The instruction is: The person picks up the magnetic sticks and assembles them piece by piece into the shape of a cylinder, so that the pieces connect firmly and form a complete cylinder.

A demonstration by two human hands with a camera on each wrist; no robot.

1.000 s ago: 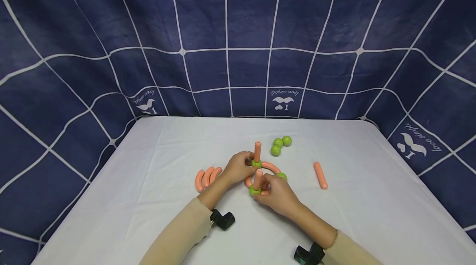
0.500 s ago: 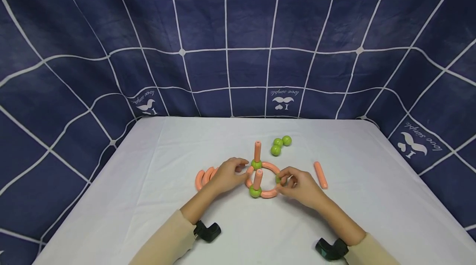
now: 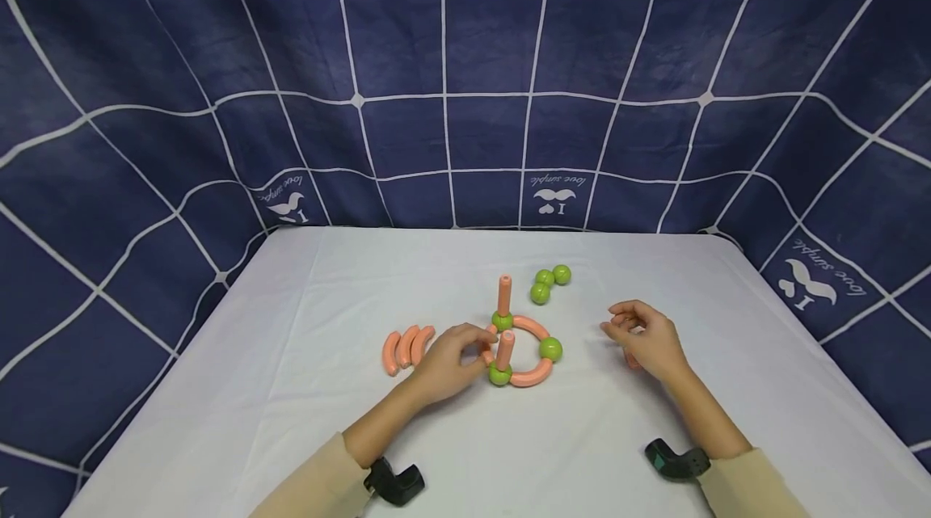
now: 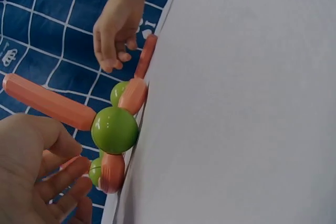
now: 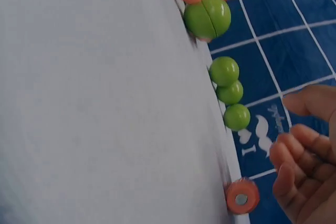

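A ring of curved orange rods (image 3: pixel 532 373) and green balls (image 3: pixel 550 349) lies on the white table, like a magnetic building set. Two straight orange rods (image 3: pixel 505 296) stand upright on two of its balls. My left hand (image 3: pixel 447 364) is at the ring's left side, its thumb and forefinger around the left curved rod (image 3: pixel 488 355). In the left wrist view a ball with an upright rod (image 4: pixel 50 102) partly screens that spot. My right hand (image 3: pixel 650 343), fingers loosely bent and holding nothing, hovers over a loose straight rod (image 5: pixel 242 196) that it mostly hides in the head view.
Several curved rods (image 3: pixel 403 347) lie side by side left of the ring. Three loose green balls (image 3: pixel 544 280) sit together behind it. A blue checked cloth (image 3: pixel 480 130) hangs beyond the table's back edge (image 3: pixel 407 229) and at both sides.
My right hand has let go of the ring and moved right, to the loose straight rod. My left hand drew back from the rear ball and came down to the left curved rod.
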